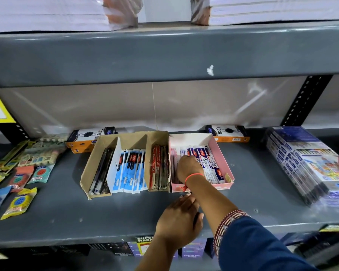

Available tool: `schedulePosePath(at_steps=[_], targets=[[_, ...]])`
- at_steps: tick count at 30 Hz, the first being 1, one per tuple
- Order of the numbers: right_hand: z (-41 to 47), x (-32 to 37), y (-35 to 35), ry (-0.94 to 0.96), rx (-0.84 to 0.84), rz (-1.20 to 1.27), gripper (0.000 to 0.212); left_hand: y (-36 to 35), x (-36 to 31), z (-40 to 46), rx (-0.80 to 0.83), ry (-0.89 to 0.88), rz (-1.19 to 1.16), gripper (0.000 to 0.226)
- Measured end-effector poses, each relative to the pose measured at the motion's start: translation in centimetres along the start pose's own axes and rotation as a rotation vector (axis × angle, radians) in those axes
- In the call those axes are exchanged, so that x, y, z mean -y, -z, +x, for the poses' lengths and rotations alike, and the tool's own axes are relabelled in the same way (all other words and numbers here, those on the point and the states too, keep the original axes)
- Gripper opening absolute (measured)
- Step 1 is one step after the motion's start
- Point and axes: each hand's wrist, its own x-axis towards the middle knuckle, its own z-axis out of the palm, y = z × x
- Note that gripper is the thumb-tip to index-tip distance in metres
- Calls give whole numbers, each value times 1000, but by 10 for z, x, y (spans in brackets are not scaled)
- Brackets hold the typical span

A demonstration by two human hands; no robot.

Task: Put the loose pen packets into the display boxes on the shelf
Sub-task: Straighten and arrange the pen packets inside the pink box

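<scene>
The right hand (189,166) reaches into the pink display box (222,153) on the grey shelf (63,208), its fingers curled down among the white-and-blue pen packets (207,161); whether it grips one I cannot tell. The left hand (179,218) rests loosely open on the shelf just before that box, beside the brown cardboard display box (90,165) of blue and red packets.

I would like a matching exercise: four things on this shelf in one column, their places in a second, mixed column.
Things:
1. pink box
2. right hand
3. left hand
4. blue pen packets

Places:
A. on the shelf in front of the boxes
B. middle compartment of the brown cardboard box
C. inside the pink box
D. right of the brown cardboard box

Pairs: 1-D, 2-C, 3-A, 4-B
</scene>
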Motion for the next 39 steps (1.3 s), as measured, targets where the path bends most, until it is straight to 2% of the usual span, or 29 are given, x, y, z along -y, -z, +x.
schedulePosePath(at_steps=[6,11,15,17,19,21,22,27,33,36,39], targets=[[5,3,-4,-31,-36,65,40,7,-3,1,-15,7,-34,31],[8,4,-6,-39,-33,154,42,4,-2,2,-55,-22,-16,18],[12,-4,-4,-49,-36,298,41,-2,1,1,41,32,40,39],[15,-9,-3,-61,-25,398,43,-2,1,-1,27,27,58,42],[21,-14,0,-85,6,511,34,-1,0,-1,0,7,92,39],[29,-19,4,-95,78,617,11,2,-3,-1,-13,4,82,39],[31,-23,7,-99,132,662,8,2,-3,-1,-25,4,86,39],[31,-37,16,-189,302,1032,30,-1,-1,-1,-56,-15,126,37],[27,-39,19,-273,428,1254,30,-1,-2,-1,-60,-5,149,39],[21,-38,21,-304,434,1269,28,0,-2,-1,-62,-1,146,41],[21,-37,22,-283,410,1136,28,1,-3,-1,-69,-4,153,43]])
